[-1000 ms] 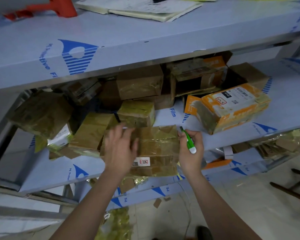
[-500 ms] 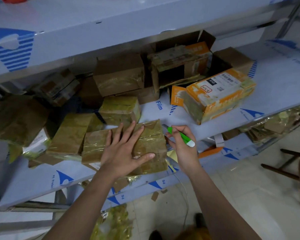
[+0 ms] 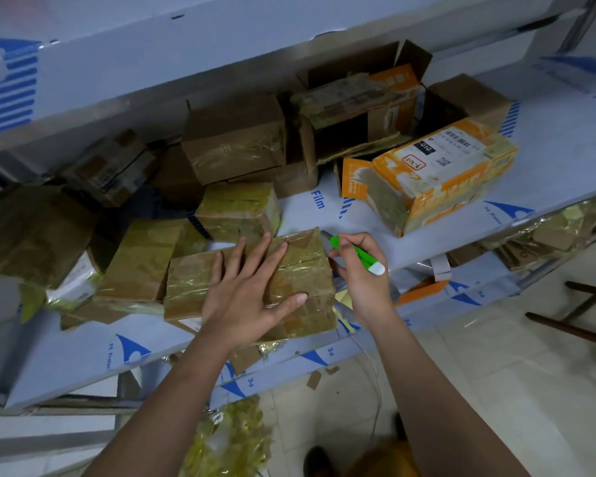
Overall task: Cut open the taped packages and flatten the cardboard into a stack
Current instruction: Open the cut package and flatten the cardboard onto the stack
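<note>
A brown cardboard package (image 3: 190,287) wrapped in shiny clear tape lies flat at the front of the middle shelf (image 3: 310,208). My left hand (image 3: 245,297) presses down on its top with fingers spread and straight. My right hand (image 3: 362,273) grips a green and white utility knife (image 3: 355,253) like a pen. The knife's blade tip touches the package's far right corner.
Several other taped brown packages (image 3: 234,211) crowd the shelf behind and to the left. An orange and white box (image 3: 441,173) lies at the right, an open carton (image 3: 365,108) behind it. Crumpled tape (image 3: 231,438) lies on the floor below. A wooden stool (image 3: 585,315) stands at the right.
The package was tipped from standing on edge to lying flat. My left hand went from gripping it to pressing flat on top. The knife tip came down to its far right corner.
</note>
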{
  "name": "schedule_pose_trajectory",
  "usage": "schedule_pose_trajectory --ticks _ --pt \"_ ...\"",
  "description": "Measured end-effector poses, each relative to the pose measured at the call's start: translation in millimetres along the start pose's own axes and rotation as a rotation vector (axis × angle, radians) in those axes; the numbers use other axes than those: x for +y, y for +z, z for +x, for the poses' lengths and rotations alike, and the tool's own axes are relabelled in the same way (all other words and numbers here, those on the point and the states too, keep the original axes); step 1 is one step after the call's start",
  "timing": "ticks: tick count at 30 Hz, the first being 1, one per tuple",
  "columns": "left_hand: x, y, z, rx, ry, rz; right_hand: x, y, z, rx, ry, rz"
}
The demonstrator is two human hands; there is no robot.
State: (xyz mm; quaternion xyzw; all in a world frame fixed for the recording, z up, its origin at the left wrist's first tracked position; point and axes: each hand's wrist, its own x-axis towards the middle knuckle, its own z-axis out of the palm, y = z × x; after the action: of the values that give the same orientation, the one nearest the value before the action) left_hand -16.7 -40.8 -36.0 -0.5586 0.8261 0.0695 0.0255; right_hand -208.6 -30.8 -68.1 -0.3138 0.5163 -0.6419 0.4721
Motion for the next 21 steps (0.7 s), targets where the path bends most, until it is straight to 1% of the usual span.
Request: schedule_pose_trajectory --ticks 12,16,19,21 --pt "-2 2 1 0.018 0.000 0.000 6 -20 -10 -0.124 0.067 0.005" --pt "-1 3 0 0.030 0.005 -0.019 6 -22 -15 -0.156 0.091 0.045" --pt "-1 1 1 0.018 -0.008 -0.031 1 -25 -13 -0.132 0.122 0.156" --pt "0 1 1 0.018 -0.012 -0.027 -2 -29 -11 -0.130 0.121 0.176"
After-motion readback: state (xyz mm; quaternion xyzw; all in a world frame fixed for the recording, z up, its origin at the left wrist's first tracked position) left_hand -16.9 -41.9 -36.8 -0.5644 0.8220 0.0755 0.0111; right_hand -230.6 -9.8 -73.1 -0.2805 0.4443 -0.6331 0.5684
